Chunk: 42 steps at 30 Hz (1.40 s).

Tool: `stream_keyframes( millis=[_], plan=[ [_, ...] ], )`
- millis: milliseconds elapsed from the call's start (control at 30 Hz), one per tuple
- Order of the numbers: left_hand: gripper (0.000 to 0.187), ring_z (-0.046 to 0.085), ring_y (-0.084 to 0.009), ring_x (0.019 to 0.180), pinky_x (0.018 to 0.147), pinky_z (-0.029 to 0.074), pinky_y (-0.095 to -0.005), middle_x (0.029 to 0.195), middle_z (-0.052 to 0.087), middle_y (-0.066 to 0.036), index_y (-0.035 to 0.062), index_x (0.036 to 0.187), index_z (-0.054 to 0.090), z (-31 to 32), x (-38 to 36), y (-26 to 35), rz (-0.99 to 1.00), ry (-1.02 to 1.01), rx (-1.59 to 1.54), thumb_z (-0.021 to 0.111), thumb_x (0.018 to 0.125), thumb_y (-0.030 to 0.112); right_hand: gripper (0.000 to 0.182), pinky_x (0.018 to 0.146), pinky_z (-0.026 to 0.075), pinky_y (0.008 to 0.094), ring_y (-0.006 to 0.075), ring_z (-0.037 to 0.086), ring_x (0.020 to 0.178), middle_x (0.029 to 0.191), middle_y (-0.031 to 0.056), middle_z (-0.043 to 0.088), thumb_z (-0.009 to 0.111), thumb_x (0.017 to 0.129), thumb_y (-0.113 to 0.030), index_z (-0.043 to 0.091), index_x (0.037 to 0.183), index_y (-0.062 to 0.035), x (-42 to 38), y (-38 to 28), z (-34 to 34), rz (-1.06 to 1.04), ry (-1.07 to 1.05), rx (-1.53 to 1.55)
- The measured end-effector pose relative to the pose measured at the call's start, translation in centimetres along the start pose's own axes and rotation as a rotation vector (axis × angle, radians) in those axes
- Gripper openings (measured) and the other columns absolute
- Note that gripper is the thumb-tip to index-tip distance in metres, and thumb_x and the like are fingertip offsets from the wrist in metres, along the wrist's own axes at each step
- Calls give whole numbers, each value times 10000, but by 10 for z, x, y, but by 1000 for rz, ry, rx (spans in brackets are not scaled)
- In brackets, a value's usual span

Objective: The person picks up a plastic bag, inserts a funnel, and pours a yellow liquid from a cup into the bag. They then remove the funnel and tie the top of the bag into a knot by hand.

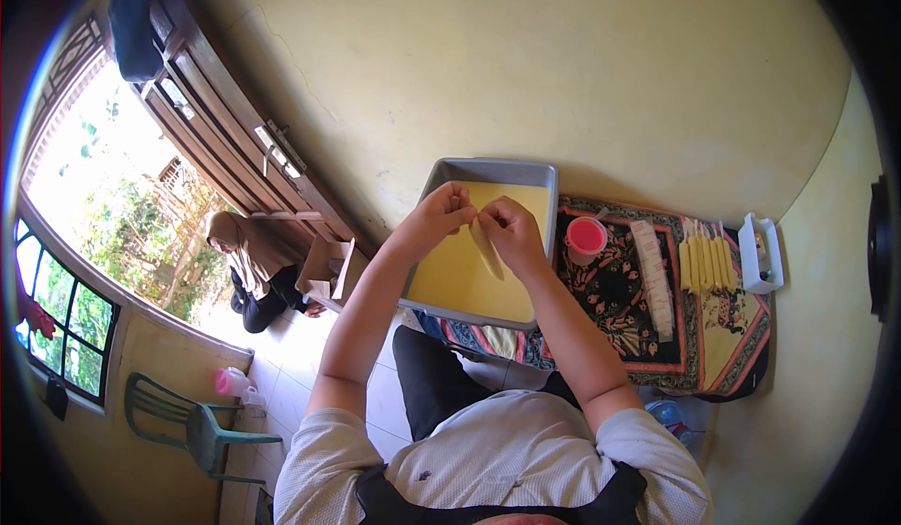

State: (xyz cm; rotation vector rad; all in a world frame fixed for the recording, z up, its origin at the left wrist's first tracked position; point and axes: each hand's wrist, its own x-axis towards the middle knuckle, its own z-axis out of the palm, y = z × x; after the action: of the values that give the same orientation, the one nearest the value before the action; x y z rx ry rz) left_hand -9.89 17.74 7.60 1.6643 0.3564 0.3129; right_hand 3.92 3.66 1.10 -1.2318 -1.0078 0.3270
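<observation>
Over a grey tub (488, 167) of yellow liquid (436, 281), both my hands meet with their fingers pinched. From between them hangs a narrow plastic bag (487, 251), yellowish, its lower end pointing down toward the liquid. My left hand (439, 217) is closed at the bag's top end, fingertips nearly touching those of the other hand. Closed on the upper part of the same bag is my right hand (512, 232). The fingers partly hide the bag's mouth, and I cannot make out how full it is.
Right of the tub, a patterned cloth (610, 290) bears a pink cup (587, 236), a strip of flat wrappers (652, 276), several filled yellow bags (706, 260) and a white tray (758, 253). Leftward, a person (251, 253) sits by a cardboard box (330, 267); a green chair (202, 426) stands nearer.
</observation>
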Motion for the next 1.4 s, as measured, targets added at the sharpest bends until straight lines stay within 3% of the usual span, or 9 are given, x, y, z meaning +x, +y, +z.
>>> stream_keyframes(
  millis=[167, 267, 433, 667, 833, 967, 1133, 1400],
  plan=[
    [167, 535, -29, 809, 701, 438, -206, 934, 592, 58, 129, 1118, 578, -5, 2, -2, -122, 41, -40, 733, 1058, 151, 77, 787, 565, 418, 334, 674, 903, 912, 121, 678, 772, 891, -53, 722, 925, -5, 0, -16, 2, -527, 45, -430],
    [160, 539, -32, 815, 699, 437, -208, 919, 605, 52, 122, 1129, 591, -14, 5, -8, -149, 8, 9, 730, 1055, 152, 89, 831, 577, 433, 319, 670, 966, 967, 106, 694, 790, 869, -56, 725, 914, -16, 2, -19, 0, -717, -43, -528],
    [173, 556, -44, 848, 736, 450, -221, 940, 627, 39, 98, 1166, 607, -21, -3, -2, -141, -84, 115, 717, 1057, 174, 94, 850, 581, 433, 319, 671, 971, 1013, 107, 716, 795, 856, -61, 726, 906, -21, 6, -15, -6, -673, -142, -486],
    [167, 537, -56, 871, 800, 467, -230, 1002, 591, 41, 93, 1188, 604, -17, -10, 16, -132, -153, -41, 680, 1040, 112, 91, 828, 571, 424, 343, 675, 924, 939, 128, 722, 782, 870, -66, 733, 915, -3, 16, -17, -9, -532, -146, -354],
    [171, 511, -55, 887, 807, 448, -237, 980, 548, 51, 88, 1173, 598, -15, -3, 14, -18, -174, 141, 672, 1019, 92, 110, 761, 545, 375, 291, 682, 826, 908, 127, 706, 777, 897, -81, 735, 905, 20, 18, -17, -10, -262, -172, -136],
    [159, 472, -55, 868, 765, 419, -238, 951, 516, 50, 73, 1150, 590, -6, -3, 13, 2, -63, 383, 655, 1006, 84, 147, 724, 524, 347, 236, 674, 783, 891, 118, 696, 773, 923, -105, 736, 923, 37, 18, -10, -8, 3, -190, -30],
    [145, 479, -53, 830, 721, 415, -236, 929, 529, 49, 66, 1124, 610, 5, -8, 19, 50, 14, 514, 633, 982, 55, 125, 731, 536, 357, 250, 685, 779, 889, 124, 695, 766, 918, -92, 739, 917, 31, 12, -12, -5, -62, -146, -96],
    [138, 511, -52, 756, 696, 436, -223, 926, 592, 62, 113, 1108, 658, -8, 1, -5, -202, -36, -149, 643, 989, 45, 81, 774, 575, 414, 308, 682, 871, 902, 111, 685, 779, 859, -43, 711, 893, -14, 5, -28, -3, -552, -21, -411]
  ],
)
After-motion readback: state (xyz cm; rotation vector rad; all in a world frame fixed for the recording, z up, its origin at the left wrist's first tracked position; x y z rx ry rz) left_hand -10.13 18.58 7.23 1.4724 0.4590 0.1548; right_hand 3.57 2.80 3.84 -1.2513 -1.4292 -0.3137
